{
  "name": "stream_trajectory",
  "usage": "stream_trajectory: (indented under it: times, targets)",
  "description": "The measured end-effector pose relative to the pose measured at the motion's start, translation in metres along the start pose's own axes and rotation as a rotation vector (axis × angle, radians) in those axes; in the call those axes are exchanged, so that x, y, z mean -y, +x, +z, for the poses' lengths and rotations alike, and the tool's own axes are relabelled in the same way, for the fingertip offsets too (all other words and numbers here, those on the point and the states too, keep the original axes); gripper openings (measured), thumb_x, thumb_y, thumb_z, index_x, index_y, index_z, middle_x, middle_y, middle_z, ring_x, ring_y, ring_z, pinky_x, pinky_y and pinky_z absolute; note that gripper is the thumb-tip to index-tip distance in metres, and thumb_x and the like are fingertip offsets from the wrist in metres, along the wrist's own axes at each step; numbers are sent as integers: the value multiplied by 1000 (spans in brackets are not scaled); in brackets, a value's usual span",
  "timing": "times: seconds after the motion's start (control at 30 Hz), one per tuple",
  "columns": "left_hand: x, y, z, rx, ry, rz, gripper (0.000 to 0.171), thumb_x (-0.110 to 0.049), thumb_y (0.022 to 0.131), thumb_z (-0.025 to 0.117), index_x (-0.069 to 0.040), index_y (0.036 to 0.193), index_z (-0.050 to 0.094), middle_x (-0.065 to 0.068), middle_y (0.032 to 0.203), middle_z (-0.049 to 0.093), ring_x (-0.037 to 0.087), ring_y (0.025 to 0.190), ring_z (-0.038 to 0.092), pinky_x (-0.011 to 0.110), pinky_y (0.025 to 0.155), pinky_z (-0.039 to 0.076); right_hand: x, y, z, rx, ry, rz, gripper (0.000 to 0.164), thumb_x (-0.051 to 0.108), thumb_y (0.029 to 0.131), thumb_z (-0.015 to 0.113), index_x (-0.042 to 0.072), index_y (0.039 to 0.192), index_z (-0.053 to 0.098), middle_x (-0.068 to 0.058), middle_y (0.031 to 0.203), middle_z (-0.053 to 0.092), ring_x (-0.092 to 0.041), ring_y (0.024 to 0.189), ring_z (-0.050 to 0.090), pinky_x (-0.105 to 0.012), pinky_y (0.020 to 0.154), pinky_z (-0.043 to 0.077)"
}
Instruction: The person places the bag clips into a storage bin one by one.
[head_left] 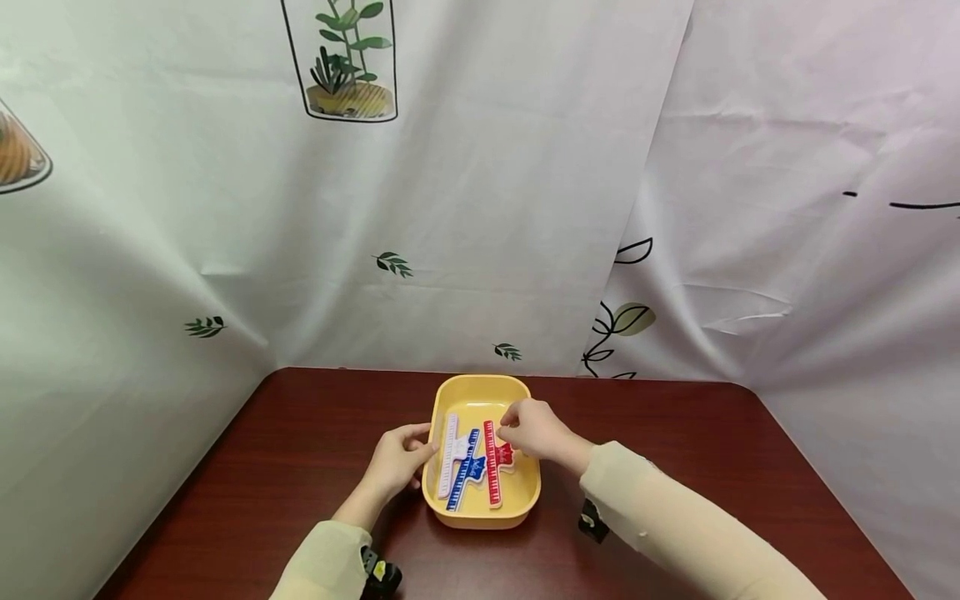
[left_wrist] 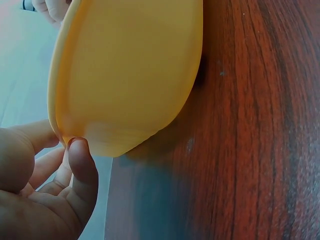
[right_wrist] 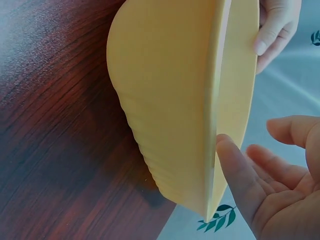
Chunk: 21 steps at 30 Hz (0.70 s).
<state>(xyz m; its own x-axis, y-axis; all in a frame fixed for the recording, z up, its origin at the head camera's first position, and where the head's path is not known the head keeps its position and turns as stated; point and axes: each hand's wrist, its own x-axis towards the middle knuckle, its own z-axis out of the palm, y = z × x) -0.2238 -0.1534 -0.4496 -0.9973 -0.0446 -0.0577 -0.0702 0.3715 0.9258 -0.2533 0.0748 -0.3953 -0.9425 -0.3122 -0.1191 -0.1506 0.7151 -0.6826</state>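
A yellow plastic tray (head_left: 482, 522) stands on the table. Inside it lie three flat strips patterned like piano keys, each with a shaped tab at its side: a white strip (head_left: 448, 458), a blue strip (head_left: 459, 483) and a red strip (head_left: 492, 479). My left hand (head_left: 395, 460) pinches the tray's left rim between thumb and fingers, as the left wrist view shows. Over the tray's right side, close to the red strip's tab, is my right hand (head_left: 538, 429). In the right wrist view its fingers (right_wrist: 235, 165) are spread and loosely bent, with nothing seen between them.
The dark red wooden table (head_left: 315, 433) extends to both sides of the tray. Behind it hangs a white cloth (head_left: 480, 208) printed with leaves and plant jars, down to the table's back edge.
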Motion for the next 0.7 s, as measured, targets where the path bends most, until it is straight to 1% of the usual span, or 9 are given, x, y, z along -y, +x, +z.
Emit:
stream_trajectory:
  times: [0.17,0.33,0.6,0.7]
  targets:
    - [0,0,0,0,-7,5,41,-10,88,65,1,126,57,8,73,57,18,49,52,28,40,47,-1,-3,-2,-30,-13,-42,23,18,87,65,-1,101,67,-7,87,64,-14,69,57,-26,60,55]
    - [1,-1,0,-1,-4,5,41,-10,88,65,1,126,57,8,73,57,18,50,53,28,40,47,-3,-6,-4,-43,-4,-40,23,19,87,66,1,101,68,-6,88,65,-13,72,59,-26,64,56]
    - [0,-1,0,-8,-5,5,41,-10,88,65,0,126,57,9,74,57,18,49,52,28,40,47,-7,-10,-7,-35,52,-17,24,19,87,66,2,103,68,-6,86,65,-14,68,59,-26,59,56]
    - [0,-2,0,-6,-6,5,40,-10,88,65,0,126,58,8,73,56,18,48,52,28,40,47,-9,-12,-9,-44,58,-31,23,18,87,66,1,103,68,-6,86,65,-13,69,60,-26,61,56]
